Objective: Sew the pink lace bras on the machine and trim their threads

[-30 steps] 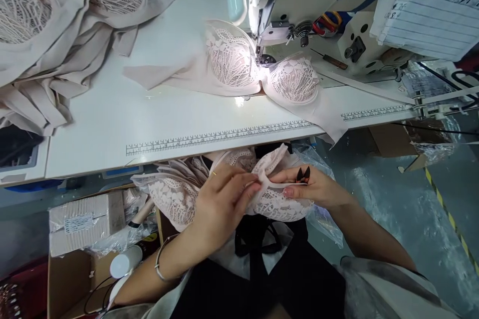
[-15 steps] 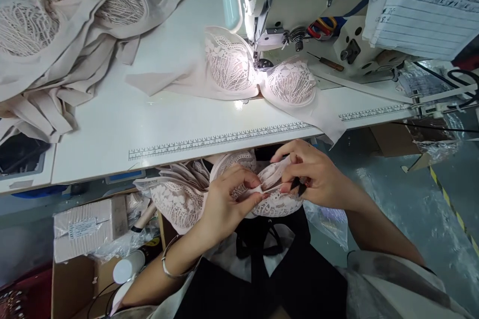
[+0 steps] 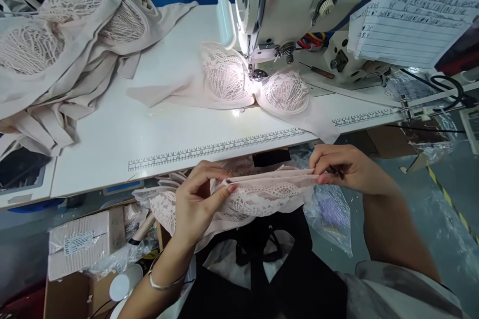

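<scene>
Below the table edge, a pale pink lace bra is stretched between my two hands. My left hand pinches one end of its folded edge between thumb and fingers. At the other end, my right hand grips the edge with its fingertips, and a small dark tool, too hidden to name, sits in that hand. More lace cups lie on my lap behind the left hand. Another lace bra rests on the table under the needle of the sewing machine, lit by its lamp.
A pile of beige bras covers the table's left side. A printed ruler runs along the front edge of the white table. An open cardboard box with packages stands at lower left. Handwritten papers hang at upper right.
My hands have moved apart, the left one leftward and the right one rightward. The bra's edge, bunched between them before, is now drawn out straight. The view has tilted slightly.
</scene>
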A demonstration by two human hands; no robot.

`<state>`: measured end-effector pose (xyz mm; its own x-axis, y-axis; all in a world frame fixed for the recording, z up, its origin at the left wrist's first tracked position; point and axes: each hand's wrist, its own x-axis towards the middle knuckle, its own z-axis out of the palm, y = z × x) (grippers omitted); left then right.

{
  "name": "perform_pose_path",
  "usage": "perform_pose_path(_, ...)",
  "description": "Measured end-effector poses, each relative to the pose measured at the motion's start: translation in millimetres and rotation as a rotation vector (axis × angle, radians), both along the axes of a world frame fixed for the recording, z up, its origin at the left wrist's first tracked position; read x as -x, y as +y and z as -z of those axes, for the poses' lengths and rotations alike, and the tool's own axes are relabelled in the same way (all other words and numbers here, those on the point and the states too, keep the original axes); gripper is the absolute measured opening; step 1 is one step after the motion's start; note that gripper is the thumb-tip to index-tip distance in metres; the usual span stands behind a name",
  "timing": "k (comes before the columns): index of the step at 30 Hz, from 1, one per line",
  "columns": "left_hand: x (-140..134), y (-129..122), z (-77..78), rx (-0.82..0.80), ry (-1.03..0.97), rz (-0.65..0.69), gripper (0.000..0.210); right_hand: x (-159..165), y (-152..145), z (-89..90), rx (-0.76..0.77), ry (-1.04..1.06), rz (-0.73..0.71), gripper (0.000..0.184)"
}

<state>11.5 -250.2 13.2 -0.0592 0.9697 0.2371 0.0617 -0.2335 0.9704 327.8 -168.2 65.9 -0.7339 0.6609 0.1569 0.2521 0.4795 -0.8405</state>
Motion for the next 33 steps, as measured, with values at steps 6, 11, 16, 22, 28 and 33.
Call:
perform_pose_path(6, -3.1, 0.3, -0.5, -0.065, 0.140, -0.116, 0.015, 10.6, -10.1, 3.4, -0.086, -0.017, 0.258, 0.019)
perform_pose_path(11, -4.7, 0.0, 0.8, -0.067, 0.212, -0.200, 0.013, 18.0, -18.3, 12.8, -0.096, -0.038, 0.452, 0.023)
perform_pose_path(16, -6.1, 1.4, 1.6, -0.076, 0.185, -0.209, 0.016, 20.5, -16.3, 14.3, -0.119, -0.100, 0.537, 0.009)
perform_pose_path(22, -11.6, 4.1, 5.2, -0.088, 0.087, -0.176, 0.017, 14.4, -8.1, -0.8, -0.047, -0.042, 0.444, 0.014)
perform_pose_path(28, -12.9, 16.3, -4.7, -0.025, -0.019, 0.075, 0.008, -1.9, -2.7, -28.5, 0.075, 0.178, 0.233, 0.012)
perform_pose_path(33, -38.8, 34.6, -28.3, -0.061, 0.140, 0.482, 0.044, 29.3, -10.8, -49.5, -0.069, -0.061, 0.159, 0.009)
